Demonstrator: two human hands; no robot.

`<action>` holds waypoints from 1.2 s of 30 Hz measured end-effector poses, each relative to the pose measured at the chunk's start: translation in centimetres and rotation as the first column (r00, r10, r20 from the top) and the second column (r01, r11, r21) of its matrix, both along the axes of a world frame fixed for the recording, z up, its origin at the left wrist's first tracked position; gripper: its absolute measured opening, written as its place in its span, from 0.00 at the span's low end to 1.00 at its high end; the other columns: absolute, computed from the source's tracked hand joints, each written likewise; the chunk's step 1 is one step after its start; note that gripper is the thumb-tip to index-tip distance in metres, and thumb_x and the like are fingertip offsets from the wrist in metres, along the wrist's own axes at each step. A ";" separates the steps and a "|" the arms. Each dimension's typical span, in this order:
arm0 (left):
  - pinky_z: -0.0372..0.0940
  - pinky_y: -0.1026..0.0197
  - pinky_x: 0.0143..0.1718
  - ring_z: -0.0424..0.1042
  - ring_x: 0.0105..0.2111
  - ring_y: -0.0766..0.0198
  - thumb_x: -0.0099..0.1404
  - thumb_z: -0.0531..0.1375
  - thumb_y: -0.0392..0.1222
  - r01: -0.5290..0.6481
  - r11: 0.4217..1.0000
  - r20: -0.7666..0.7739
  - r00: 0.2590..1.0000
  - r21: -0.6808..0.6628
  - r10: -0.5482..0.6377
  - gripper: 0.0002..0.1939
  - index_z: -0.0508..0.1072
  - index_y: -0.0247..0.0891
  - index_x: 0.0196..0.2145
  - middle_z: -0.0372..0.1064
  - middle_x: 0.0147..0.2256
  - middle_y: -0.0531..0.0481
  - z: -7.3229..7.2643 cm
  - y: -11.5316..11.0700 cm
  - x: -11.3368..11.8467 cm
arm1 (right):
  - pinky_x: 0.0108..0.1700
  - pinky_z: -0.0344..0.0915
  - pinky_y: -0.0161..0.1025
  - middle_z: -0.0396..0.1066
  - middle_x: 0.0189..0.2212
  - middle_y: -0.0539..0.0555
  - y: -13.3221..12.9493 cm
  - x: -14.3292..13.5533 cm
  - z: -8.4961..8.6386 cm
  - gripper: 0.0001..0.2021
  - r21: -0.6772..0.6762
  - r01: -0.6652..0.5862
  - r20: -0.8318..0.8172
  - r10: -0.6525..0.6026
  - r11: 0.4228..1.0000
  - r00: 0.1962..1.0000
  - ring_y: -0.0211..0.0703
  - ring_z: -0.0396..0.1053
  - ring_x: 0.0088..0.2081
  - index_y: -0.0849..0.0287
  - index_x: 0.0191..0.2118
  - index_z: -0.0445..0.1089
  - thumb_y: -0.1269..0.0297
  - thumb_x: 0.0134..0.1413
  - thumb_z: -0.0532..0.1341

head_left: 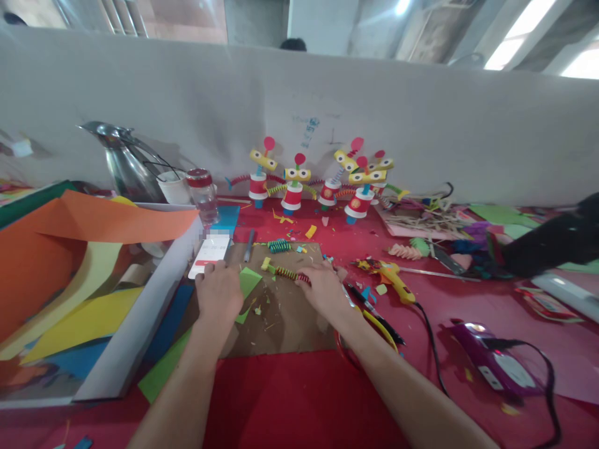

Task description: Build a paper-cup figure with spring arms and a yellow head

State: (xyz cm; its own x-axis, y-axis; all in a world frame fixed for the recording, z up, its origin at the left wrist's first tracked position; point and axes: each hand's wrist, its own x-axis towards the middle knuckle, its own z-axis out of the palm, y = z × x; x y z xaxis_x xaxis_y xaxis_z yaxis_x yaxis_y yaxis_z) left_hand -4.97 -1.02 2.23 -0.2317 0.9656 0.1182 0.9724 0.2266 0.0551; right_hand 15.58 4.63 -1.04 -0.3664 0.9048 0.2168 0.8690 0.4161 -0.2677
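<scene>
In the head view, both forearms reach forward from the near edge, knuckles up and palms toward the table, with the two hands apart. The left hand [219, 292] has its fingers bent at the near end of a white-screened phone [213, 248]; a bright green paper piece [251, 282] lies just right of its thumb, and I cannot tell whether these fingers grasp anything. The right hand [322, 288] angles inward, its thumb and index finger bent down at the right end of a thin, folded red, yellow and green paper spring [285, 273], touching it; whether the pinch is closed cannot be told. The spring stretches leftward from those fingertips over a brown cardboard sheet [281, 333]. Beyond them sits a teal and dark folded paper coil [279, 246], with a slim grey pen [249, 245] farther left. To the right of the right hand's fingers, a yellow glue gun [396, 284] lies on the red tabletop [281, 399].
</scene>
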 end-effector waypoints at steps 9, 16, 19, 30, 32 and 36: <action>0.58 0.44 0.56 0.61 0.58 0.51 0.65 0.59 0.44 0.310 0.886 0.412 0.798 0.345 -0.439 0.21 0.69 0.42 0.55 0.70 0.54 0.45 -1.0 0.7 1.6 | 0.52 0.55 0.50 0.75 0.40 0.55 -1.4 0.4 1.6 0.07 0.250 -0.320 -0.015 0.334 0.914 0.943 0.52 0.64 0.47 0.55 0.42 0.74 0.67 0.61 0.59; 0.57 0.46 0.53 0.71 0.49 0.54 0.64 0.57 0.34 0.416 0.877 0.409 0.776 0.240 -0.480 0.12 0.78 0.45 0.41 0.77 0.44 0.50 -0.5 0.5 2.0 | 0.52 0.58 0.50 0.74 0.41 0.55 -1.7 1.2 1.9 0.09 0.261 -0.458 0.010 0.472 0.850 0.882 0.50 0.63 0.48 0.54 0.45 0.73 0.67 0.64 0.57; 0.57 0.46 0.52 0.72 0.46 0.55 0.62 0.59 0.33 0.386 0.877 0.386 0.791 0.287 -0.474 0.10 0.78 0.45 0.38 0.78 0.42 0.50 -0.4 0.6 2.2 | 0.49 0.61 0.47 0.75 0.39 0.55 -1.4 1.3 1.6 0.07 0.249 -0.395 -0.113 0.432 0.884 0.895 0.49 0.65 0.44 0.56 0.42 0.74 0.66 0.61 0.60; 0.53 0.46 0.56 0.72 0.47 0.56 0.56 0.56 0.24 0.432 0.812 0.295 0.777 0.393 -0.557 0.17 0.76 0.44 0.35 0.77 0.40 0.51 -0.7 0.2 3.2 | 0.47 0.56 0.45 0.76 0.34 0.52 -1.4 1.1 1.7 0.08 0.135 -0.359 -0.216 0.381 0.923 0.899 0.47 0.67 0.42 0.53 0.40 0.76 0.71 0.55 0.64; 0.50 0.44 0.58 0.72 0.47 0.55 0.56 0.55 0.23 0.419 0.827 0.311 0.784 0.375 -0.538 0.18 0.75 0.44 0.35 0.77 0.40 0.51 -0.6 0.2 3.4 | 0.44 0.57 0.42 0.77 0.32 0.51 -1.4 1.1 1.9 0.07 0.093 -0.353 -0.247 0.365 0.931 0.898 0.45 0.69 0.39 0.53 0.37 0.77 0.72 0.54 0.65; 0.48 0.43 0.58 0.73 0.45 0.57 0.56 0.55 0.24 0.405 0.849 0.345 0.786 0.340 -0.513 0.16 0.72 0.44 0.35 0.77 0.39 0.53 -0.1 0.1 3.5 | 0.39 0.59 0.38 0.78 0.31 0.49 -1.4 1.0 2.4 0.07 0.010 -0.329 -0.335 0.313 0.944 0.889 0.43 0.70 0.36 0.52 0.35 0.78 0.72 0.53 0.65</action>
State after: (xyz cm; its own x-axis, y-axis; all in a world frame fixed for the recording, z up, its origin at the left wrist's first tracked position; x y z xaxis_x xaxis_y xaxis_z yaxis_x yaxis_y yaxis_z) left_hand -1.46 -0.97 2.13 0.1532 0.9235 0.3516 0.8304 -0.3132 0.4608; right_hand 16.62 3.19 1.37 -0.5540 0.7618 0.3357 0.5500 0.6377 -0.5394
